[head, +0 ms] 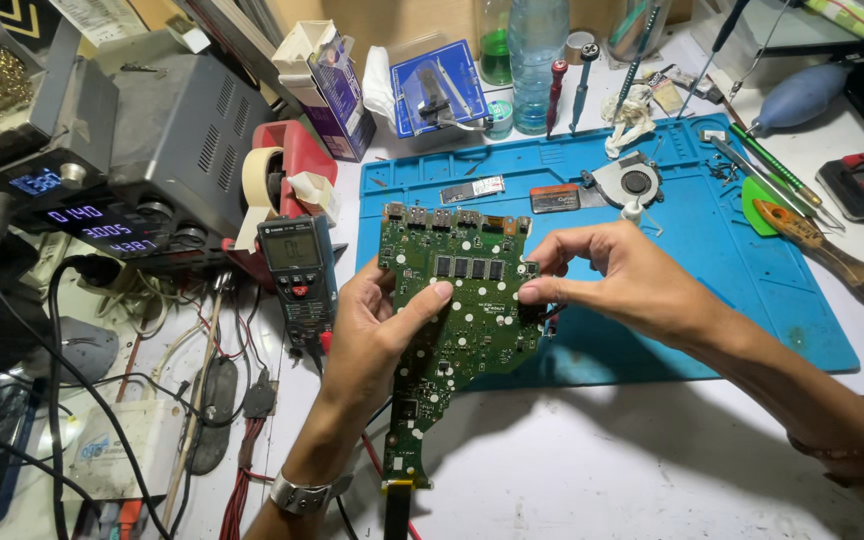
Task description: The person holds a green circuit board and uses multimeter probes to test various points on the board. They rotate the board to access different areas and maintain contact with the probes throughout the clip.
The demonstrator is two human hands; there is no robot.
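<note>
A green laptop circuit board (pixel 462 300) with black chips and silver dots is held upright above the blue work mat (pixel 752 290). My left hand (pixel 377 330) grips its left edge, thumb laid across the board's face. My right hand (pixel 617 280) pinches the board's right edge at a small black part, fingers curled. A narrow tail of the board (pixel 407 440) hangs down toward me.
A multimeter (pixel 297 265) lies left of the board, with bench power units (pixel 142 140) and tangled cables behind. On the mat lie a small fan (pixel 635 182) and loose chips. Screwdrivers, a water bottle (pixel 537 60), a brush (pixel 822 245) and a blue blower (pixel 802 95) ring it.
</note>
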